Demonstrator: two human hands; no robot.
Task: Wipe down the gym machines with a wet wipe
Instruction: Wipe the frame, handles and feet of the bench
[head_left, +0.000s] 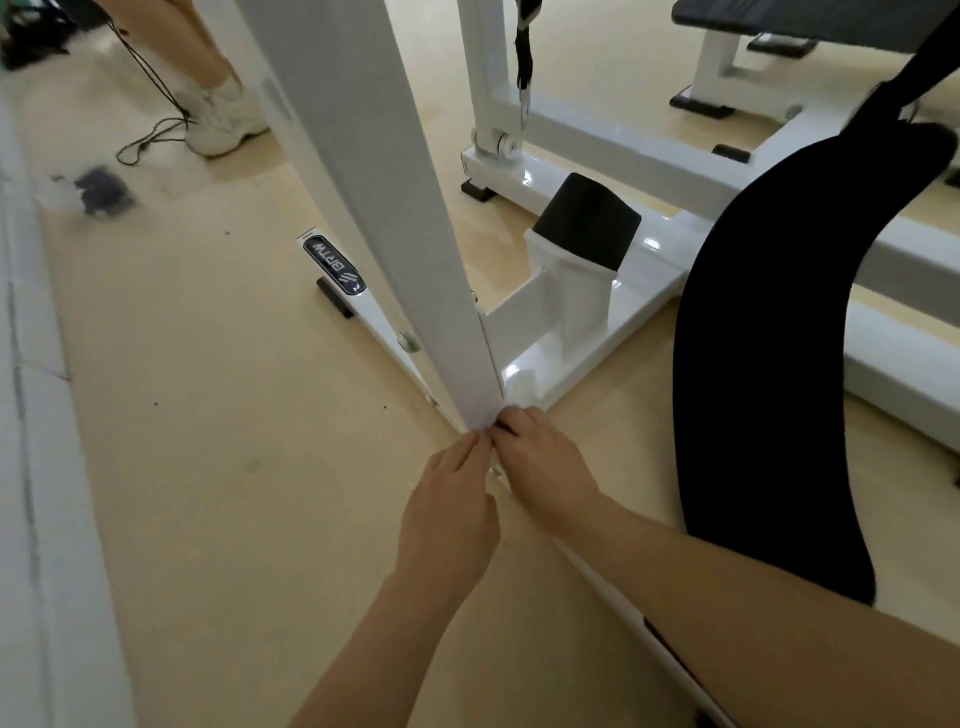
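Post direction: the machine's white upright post (363, 182) was seen with its long axis running from the top of the frame, left of centre, down to its foot near the middle, so it looked tilted in the wide-angle shot.
Post look: glossy white paint, flat-faced, joined at the foot to a white base frame (561, 358) on the beige floor (208, 415).
Wet wipe: the wet wipe (485, 415) was held against the very foot of the post; white on white, slightly duller and rougher, so its edges were hard to make out.
Left hand: the left hand (452, 504) was reached up from below, fingertips pinched on the wipe.
Right hand: the right hand (540, 462) was curled over the wipe from the right side, knuckles up.
Nearby: a curved black pad (779, 364) was seen to the right, a black roller (587, 218) behind the post.
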